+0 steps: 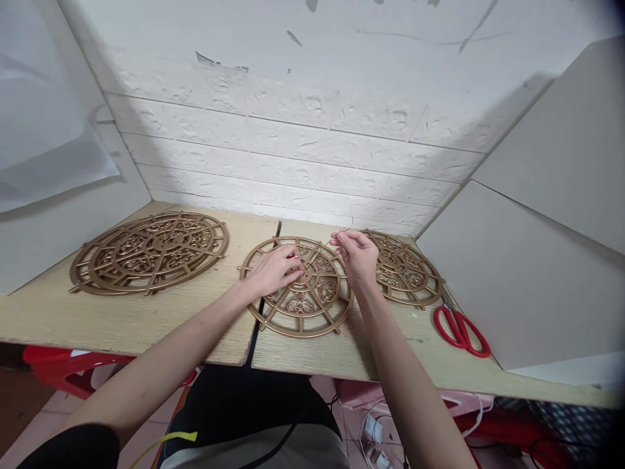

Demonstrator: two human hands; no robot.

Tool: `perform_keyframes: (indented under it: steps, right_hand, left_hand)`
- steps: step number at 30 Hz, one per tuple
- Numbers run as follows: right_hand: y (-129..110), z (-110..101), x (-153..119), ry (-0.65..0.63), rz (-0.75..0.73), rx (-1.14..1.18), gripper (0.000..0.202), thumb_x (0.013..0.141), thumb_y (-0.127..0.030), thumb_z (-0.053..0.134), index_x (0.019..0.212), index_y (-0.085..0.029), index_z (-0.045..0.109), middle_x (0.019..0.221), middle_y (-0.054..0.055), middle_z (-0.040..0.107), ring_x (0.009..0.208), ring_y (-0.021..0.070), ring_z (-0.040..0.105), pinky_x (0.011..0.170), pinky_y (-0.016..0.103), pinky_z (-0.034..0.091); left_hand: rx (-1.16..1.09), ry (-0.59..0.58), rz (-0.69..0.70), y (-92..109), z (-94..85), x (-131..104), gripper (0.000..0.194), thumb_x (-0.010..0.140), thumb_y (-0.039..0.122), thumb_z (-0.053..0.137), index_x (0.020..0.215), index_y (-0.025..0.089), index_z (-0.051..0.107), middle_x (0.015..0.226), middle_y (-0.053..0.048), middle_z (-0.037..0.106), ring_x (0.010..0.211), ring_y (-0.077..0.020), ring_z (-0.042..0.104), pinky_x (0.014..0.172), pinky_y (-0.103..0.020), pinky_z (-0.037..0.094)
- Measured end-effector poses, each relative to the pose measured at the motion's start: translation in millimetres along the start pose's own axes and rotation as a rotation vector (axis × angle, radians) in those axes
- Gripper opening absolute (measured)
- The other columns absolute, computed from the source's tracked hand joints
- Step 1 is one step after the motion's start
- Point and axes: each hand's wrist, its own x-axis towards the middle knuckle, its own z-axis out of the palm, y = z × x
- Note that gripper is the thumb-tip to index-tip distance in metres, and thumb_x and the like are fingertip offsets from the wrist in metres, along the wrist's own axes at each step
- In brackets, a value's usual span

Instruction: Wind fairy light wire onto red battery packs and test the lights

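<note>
A round gold openwork panel [301, 305] lies flat on the table in front of me. My left hand [276, 268] rests over its upper left part, fingertips pinched near the hub, with something small and red showing at the fingers. Up at the panel's upper right, my right hand [355, 253] is raised a little and pinches the end of a thin gold cord [321, 251]. The cord runs taut and slanting between the two hands, down to the hub by my left fingertips.
Stacked gold panels [150, 253] lie at the left, and more gold panels [407, 277] at the right, partly behind my right hand. Red-handled scissors [461, 331] lie near the right board. A white brick-patterned wall [303, 150] stands behind the table [195, 319].
</note>
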Motion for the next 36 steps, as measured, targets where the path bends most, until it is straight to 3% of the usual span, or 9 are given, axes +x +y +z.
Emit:
perform_keyframes:
  steps: [9, 13, 18, 22, 28, 32, 36]
  right_hand:
    - [-1.2, 0.8, -2.2, -0.111, 0.067, 0.07, 0.025, 0.057, -0.025, 0.082, 0.066, -0.015, 0.062, 0.077, 0.006, 0.072, 0.07, 0.0144, 0.067, 0.056, 0.02, 0.05]
    - [-3.0, -1.2, -1.5, -0.151, 0.087, 0.114, 0.024, 0.059, -0.026, 0.082, 0.069, -0.017, 0.062, 0.069, 0.002, 0.068, 0.065, 0.0121, 0.064, 0.057, 0.02, 0.049]
    - [-2.3, -1.7, -3.1, -0.241, 0.136, 0.008, 0.022, 0.06, -0.027, 0.08, 0.073, -0.017, 0.067, 0.063, 0.0, 0.063, 0.053, 0.008, 0.053, 0.051, 0.02, 0.043]
    - [3.9, 0.2, -6.9, -0.348, 0.17, -0.143, 0.021, 0.062, -0.031, 0.079, 0.075, -0.016, 0.069, 0.062, 0.001, 0.063, 0.049, 0.0071, 0.047, 0.047, 0.021, 0.036]
    - [10.1, 5.8, -14.6, -0.475, 0.268, -0.274, 0.026, 0.062, -0.037, 0.078, 0.074, -0.016, 0.068, 0.06, -0.001, 0.059, 0.047, 0.0055, 0.04, 0.045, 0.021, 0.027]
    - [10.7, 8.6, -16.5, -0.485, 0.286, -0.272, 0.027, 0.061, -0.036, 0.078, 0.073, -0.015, 0.068, 0.058, -0.003, 0.056, 0.047, 0.0049, 0.035, 0.044, 0.021, 0.022]
    - [12.1, 10.4, -16.4, -0.461, 0.272, -0.212, 0.026, 0.062, -0.035, 0.078, 0.073, -0.015, 0.067, 0.055, -0.004, 0.052, 0.045, 0.0038, 0.029, 0.044, 0.022, 0.017]
  left_hand:
    - [-0.011, -0.007, 0.007, 2.5, -1.9, 0.1, 0.023, 0.089, 0.033, 0.047, 0.085, 0.019, 0.066, 0.099, -0.006, 0.057, 0.091, -0.0185, 0.055, 0.076, -0.03, 0.044]
    - [-0.085, 0.014, -0.012, 5.7, -6.4, 0.7, 0.026, 0.087, 0.04, 0.051, 0.093, 0.021, 0.067, 0.101, -0.005, 0.058, 0.09, -0.0179, 0.056, 0.078, -0.03, 0.045]
    - [-0.212, 0.214, -0.106, 10.4, -16.0, 2.1, 0.034, 0.09, 0.04, 0.045, 0.119, 0.025, 0.058, 0.105, -0.005, 0.058, 0.091, -0.0158, 0.057, 0.082, -0.029, 0.045]
    - [-0.236, 0.356, -0.154, 7.1, -15.6, 2.3, 0.037, 0.09, 0.037, 0.048, 0.123, 0.024, 0.054, 0.102, -0.005, 0.06, 0.088, -0.0155, 0.057, 0.077, -0.028, 0.045]
    - [-0.249, 0.414, -0.149, 6.4, -13.1, 2.8, 0.027, 0.089, 0.034, 0.051, 0.111, 0.02, 0.059, 0.093, -0.004, 0.062, 0.078, -0.0136, 0.057, 0.071, -0.027, 0.044]
    - [-0.26, 0.412, -0.13, 9.0, -13.3, 3.5, 0.018, 0.089, 0.03, 0.05, 0.094, 0.018, 0.062, 0.092, -0.004, 0.063, 0.084, -0.0144, 0.058, 0.073, -0.027, 0.045]
    - [-0.26, 0.404, -0.134, 11.6, -14.5, 4.3, 0.016, 0.089, 0.029, 0.05, 0.09, 0.018, 0.062, 0.09, -0.004, 0.063, 0.082, -0.0143, 0.058, 0.072, -0.027, 0.044]
